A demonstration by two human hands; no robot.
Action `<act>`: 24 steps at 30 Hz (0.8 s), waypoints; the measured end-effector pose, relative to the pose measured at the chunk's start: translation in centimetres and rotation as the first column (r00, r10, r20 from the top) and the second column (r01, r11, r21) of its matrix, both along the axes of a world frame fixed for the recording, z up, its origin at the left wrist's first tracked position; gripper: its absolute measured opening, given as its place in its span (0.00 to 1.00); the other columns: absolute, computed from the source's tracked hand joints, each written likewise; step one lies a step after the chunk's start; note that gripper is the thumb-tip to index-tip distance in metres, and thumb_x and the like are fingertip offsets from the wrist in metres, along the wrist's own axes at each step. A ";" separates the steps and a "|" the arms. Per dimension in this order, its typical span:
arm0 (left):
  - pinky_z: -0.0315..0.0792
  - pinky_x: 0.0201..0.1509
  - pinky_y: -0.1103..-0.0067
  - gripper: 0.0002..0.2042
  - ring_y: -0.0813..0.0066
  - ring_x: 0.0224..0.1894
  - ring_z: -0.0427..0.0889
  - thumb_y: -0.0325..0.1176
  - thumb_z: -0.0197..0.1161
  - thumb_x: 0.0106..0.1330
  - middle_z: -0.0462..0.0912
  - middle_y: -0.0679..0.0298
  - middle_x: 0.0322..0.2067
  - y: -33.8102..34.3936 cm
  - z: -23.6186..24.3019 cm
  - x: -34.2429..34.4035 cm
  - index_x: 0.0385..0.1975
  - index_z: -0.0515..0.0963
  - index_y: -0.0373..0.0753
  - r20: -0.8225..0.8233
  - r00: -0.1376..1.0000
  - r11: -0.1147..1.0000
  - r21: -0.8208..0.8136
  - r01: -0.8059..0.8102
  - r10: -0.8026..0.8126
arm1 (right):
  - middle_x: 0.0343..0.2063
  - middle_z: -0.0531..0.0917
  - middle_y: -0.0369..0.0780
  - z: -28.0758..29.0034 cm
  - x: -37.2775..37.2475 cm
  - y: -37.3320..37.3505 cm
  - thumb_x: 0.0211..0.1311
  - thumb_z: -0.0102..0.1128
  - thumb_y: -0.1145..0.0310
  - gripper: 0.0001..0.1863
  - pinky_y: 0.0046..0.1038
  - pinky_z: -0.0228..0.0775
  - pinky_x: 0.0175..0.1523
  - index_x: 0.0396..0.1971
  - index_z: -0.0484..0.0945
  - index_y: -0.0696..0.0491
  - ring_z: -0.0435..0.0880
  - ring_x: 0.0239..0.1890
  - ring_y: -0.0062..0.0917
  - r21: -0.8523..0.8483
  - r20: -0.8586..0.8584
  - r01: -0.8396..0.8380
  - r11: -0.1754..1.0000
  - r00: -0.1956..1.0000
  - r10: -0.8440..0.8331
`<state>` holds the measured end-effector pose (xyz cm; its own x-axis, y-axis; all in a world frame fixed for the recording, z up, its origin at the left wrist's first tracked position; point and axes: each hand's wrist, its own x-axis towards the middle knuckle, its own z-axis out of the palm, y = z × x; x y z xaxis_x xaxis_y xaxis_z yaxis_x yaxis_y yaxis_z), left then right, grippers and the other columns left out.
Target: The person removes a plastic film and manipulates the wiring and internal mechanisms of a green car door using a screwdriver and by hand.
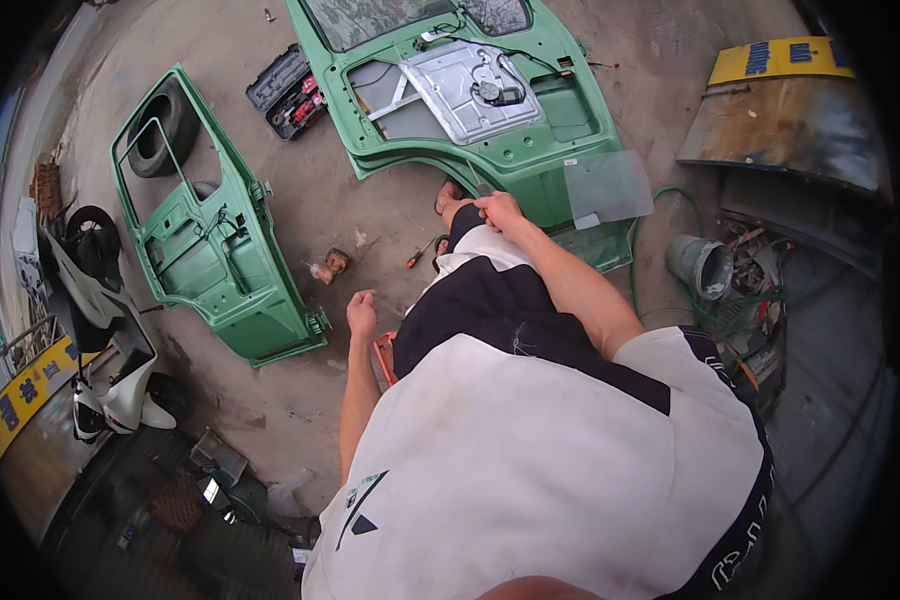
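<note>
My right hand (500, 212) is closed around a thin tool (483, 188) by my knee; its kind is too small to tell. Just beyond it lies a large green vehicle door (515, 150), inner side up, with a silver metal panel (460, 85) and a small motor (500, 92) on it. A translucent sheet (610, 187) rests over the door's lower right part. My left hand (362, 312) hangs above the ground beside an orange stool (385, 355), its fingers curled together and their inside hidden. An orange-handled screwdriver (415, 258) lies on the ground between the two doors.
To the left lies a second green door (225, 260), near a tire (163, 130). An open toolbox (288, 92) with red tools sits between the doors. A bucket (700, 265) and a green hose (637, 250) are at right, a white scooter (120, 350) at far left.
</note>
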<state>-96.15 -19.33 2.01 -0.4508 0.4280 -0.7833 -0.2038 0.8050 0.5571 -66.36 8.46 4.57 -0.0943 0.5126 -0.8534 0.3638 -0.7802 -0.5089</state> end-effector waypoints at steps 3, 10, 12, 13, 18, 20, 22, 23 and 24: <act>0.64 0.25 0.80 0.11 0.85 0.21 0.70 0.36 0.59 0.74 0.76 0.71 0.21 4.7 0.3 2.8 0.40 0.84 0.35 -0.059 0.992 0.994 0.015 0.113 -0.112 | 0.21 0.78 0.34 -2.8 -2.2 3.4 0.70 0.58 0.58 0.12 0.26 0.58 0.18 0.33 0.75 0.52 0.70 0.16 0.18 -0.067 0.018 0.002 0.998 1.000 0.000; 0.63 0.30 0.82 0.12 0.86 0.24 0.69 0.39 0.63 0.73 0.75 0.74 0.22 16.0 2.2 -0.1 0.39 0.85 0.35 -0.152 0.975 0.986 0.006 0.166 -0.163 | 0.24 0.84 0.46 -8.0 -4.6 7.2 0.68 0.50 0.58 0.17 0.37 0.75 0.32 0.37 0.81 0.58 0.83 0.19 0.32 0.028 0.123 -0.303 0.953 0.947 0.297; 0.61 0.26 0.82 0.12 0.87 0.21 0.66 0.39 0.62 0.74 0.72 0.75 0.20 20.4 3.3 -2.2 0.37 0.84 0.36 -0.050 0.988 0.989 -0.037 0.145 -0.147 | 0.26 0.86 0.48 -7.8 -5.0 8.0 0.68 0.51 0.59 0.17 0.38 0.76 0.33 0.38 0.81 0.58 0.84 0.21 0.34 -0.011 0.088 -0.284 0.959 0.955 0.284; 0.58 0.22 0.83 0.12 0.88 0.18 0.64 0.39 0.60 0.75 0.68 0.77 0.17 22.5 3.3 -3.1 0.36 0.83 0.37 0.043 0.992 0.991 -0.061 0.123 -0.120 | 0.26 0.86 0.48 -8.0 -5.0 8.1 0.66 0.52 0.60 0.17 0.38 0.76 0.32 0.42 0.83 0.57 0.84 0.21 0.35 -0.037 0.079 -0.262 0.964 0.961 0.265; 0.58 0.20 0.83 0.11 0.89 0.16 0.61 0.39 0.59 0.76 0.66 0.77 0.16 29.4 -2.4 -4.7 0.36 0.82 0.39 0.116 0.958 0.956 -0.111 0.273 -0.261 | 0.32 0.89 0.43 -10.7 -3.9 6.3 0.65 0.55 0.61 0.20 0.37 0.76 0.48 0.53 0.82 0.53 0.88 0.39 0.32 -0.151 0.205 -0.017 0.988 0.978 0.049; 0.58 0.20 0.83 0.11 0.88 0.16 0.61 0.39 0.59 0.76 0.65 0.77 0.17 31.2 -5.3 -4.0 0.36 0.82 0.40 0.231 0.921 0.927 -0.139 0.349 -0.313 | 0.33 0.89 0.41 -11.0 -2.5 6.4 0.66 0.57 0.58 0.24 0.36 0.76 0.50 0.58 0.79 0.53 0.89 0.41 0.32 -0.115 0.346 -0.004 0.993 0.937 0.043; 0.61 0.23 0.80 0.12 0.85 0.18 0.64 0.41 0.60 0.75 0.68 0.75 0.18 32.0 -7.8 -3.4 0.34 0.82 0.39 0.228 0.882 0.878 -0.156 0.452 -0.414 | 0.34 0.90 0.41 -11.7 -0.8 7.4 0.66 0.60 0.55 0.27 0.36 0.76 0.53 0.61 0.77 0.52 0.89 0.41 0.32 -0.047 0.439 0.028 0.998 0.899 -0.004; 0.63 0.26 0.79 0.13 0.83 0.20 0.67 0.41 0.61 0.73 0.70 0.74 0.18 33.1 -8.6 -3.0 0.34 0.83 0.37 0.186 0.793 0.783 -0.140 0.606 -0.580 | 0.34 0.90 0.41 -12.3 -0.4 8.0 0.66 0.63 0.55 0.27 0.36 0.76 0.53 0.61 0.78 0.53 0.89 0.42 0.31 0.008 0.469 0.143 0.990 0.873 -0.130; 0.65 0.29 0.78 0.14 0.81 0.22 0.69 0.42 0.61 0.72 0.72 0.72 0.19 34.0 -9.3 -2.6 0.34 0.83 0.36 0.138 0.679 0.666 -0.132 0.735 -0.721 | 0.34 0.90 0.41 -12.9 0.7 8.7 0.66 0.63 0.55 0.27 0.36 0.76 0.53 0.61 0.78 0.53 0.89 0.42 0.31 0.006 0.478 0.155 0.988 0.867 -0.139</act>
